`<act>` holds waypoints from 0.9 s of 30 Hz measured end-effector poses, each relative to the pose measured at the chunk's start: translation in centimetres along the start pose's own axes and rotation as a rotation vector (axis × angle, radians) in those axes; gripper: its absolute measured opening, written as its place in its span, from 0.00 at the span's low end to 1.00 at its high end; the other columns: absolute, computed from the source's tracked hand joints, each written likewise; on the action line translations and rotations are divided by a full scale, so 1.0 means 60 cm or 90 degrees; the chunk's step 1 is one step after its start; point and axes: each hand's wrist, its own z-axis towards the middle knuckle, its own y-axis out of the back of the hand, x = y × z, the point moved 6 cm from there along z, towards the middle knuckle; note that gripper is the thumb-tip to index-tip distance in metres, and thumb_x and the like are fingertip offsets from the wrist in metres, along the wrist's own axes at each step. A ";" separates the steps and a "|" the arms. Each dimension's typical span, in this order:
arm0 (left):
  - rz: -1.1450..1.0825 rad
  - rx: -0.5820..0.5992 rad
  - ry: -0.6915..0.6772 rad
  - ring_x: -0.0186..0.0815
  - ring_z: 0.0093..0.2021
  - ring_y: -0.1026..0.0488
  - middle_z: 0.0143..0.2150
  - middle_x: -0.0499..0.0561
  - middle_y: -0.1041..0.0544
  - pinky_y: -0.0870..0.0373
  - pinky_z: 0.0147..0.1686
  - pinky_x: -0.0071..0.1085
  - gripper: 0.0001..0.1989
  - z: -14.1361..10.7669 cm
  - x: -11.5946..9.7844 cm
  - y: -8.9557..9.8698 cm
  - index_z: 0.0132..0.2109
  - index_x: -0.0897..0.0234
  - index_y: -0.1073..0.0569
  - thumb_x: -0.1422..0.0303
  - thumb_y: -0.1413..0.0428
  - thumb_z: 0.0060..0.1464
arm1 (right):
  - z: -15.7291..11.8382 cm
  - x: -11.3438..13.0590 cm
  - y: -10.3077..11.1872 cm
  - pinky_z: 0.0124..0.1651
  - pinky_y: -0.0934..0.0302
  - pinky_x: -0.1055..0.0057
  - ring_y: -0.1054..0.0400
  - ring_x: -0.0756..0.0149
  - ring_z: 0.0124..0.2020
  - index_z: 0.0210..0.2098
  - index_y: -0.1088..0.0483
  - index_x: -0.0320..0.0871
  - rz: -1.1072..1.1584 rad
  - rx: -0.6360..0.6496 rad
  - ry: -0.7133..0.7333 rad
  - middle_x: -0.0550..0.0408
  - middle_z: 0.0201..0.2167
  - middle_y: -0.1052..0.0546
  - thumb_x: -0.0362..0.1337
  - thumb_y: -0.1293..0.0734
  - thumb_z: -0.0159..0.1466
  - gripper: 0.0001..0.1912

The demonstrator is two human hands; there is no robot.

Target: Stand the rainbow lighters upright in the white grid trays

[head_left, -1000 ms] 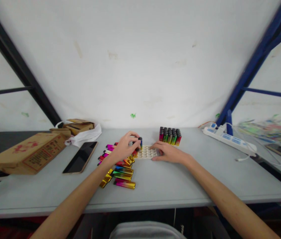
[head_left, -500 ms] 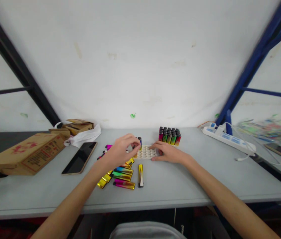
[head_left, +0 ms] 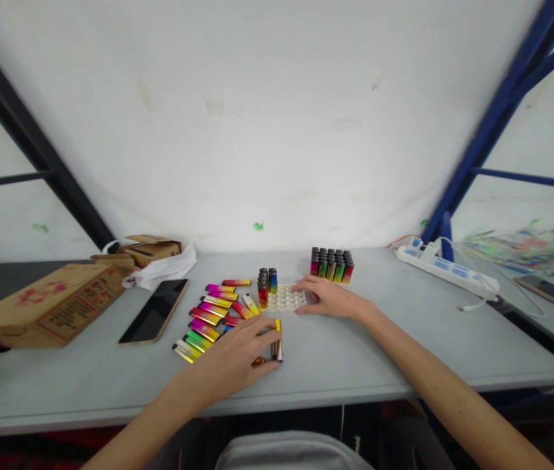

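A white tray with rows of round holes (head_left: 287, 297) lies on the table. Several lighters (head_left: 263, 287) stand upright at its left end. My right hand (head_left: 328, 297) grips the tray's right end, thumb at the near side and fingers at the far side. My left hand (head_left: 245, 349) is low over the loose lighters, thumb and fingers apart around a yellow and silver lighter (head_left: 277, 343) that lies flat. Its fingertips are at that lighter; whether they press on it I cannot tell. Many colourful lighters (head_left: 208, 316) lie to the left, some hidden under the hand.
A block of upright lighters with black tops (head_left: 332, 266) stands behind my right hand. To the left are a phone (head_left: 154, 312), a cardboard box (head_left: 51, 303) and a white bag (head_left: 162, 271). A power strip (head_left: 446, 269) with cables lies at the right.
My left hand has moved from the tray's left end down toward me, to the yellow and silver lighter. The upright lighters in the tray now show. My right hand stays on the tray.
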 end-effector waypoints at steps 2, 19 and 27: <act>0.028 -0.001 -0.016 0.44 0.57 0.24 0.57 0.57 0.24 0.27 0.58 0.40 0.16 0.010 -0.005 -0.002 0.57 0.57 0.25 0.65 0.39 0.63 | 0.000 0.000 0.000 0.48 0.33 0.65 0.30 0.62 0.41 0.62 0.30 0.43 0.000 -0.001 -0.001 0.46 0.50 0.27 0.51 0.30 0.68 0.28; 0.045 -0.173 -0.042 0.41 0.63 0.27 0.63 0.56 0.25 0.29 0.63 0.39 0.27 0.048 0.083 0.072 0.68 0.60 0.34 0.78 0.53 0.64 | 0.002 0.004 0.003 0.45 0.33 0.65 0.30 0.63 0.38 0.62 0.30 0.44 0.006 0.004 -0.010 0.47 0.49 0.27 0.51 0.29 0.67 0.29; 0.071 -0.088 -0.022 0.43 0.51 0.21 0.50 0.58 0.18 0.25 0.54 0.38 0.17 0.117 0.110 0.088 0.55 0.62 0.22 0.76 0.50 0.64 | 0.002 0.000 0.001 0.50 0.33 0.63 0.29 0.60 0.42 0.62 0.30 0.44 0.002 -0.002 -0.004 0.46 0.50 0.27 0.53 0.30 0.67 0.29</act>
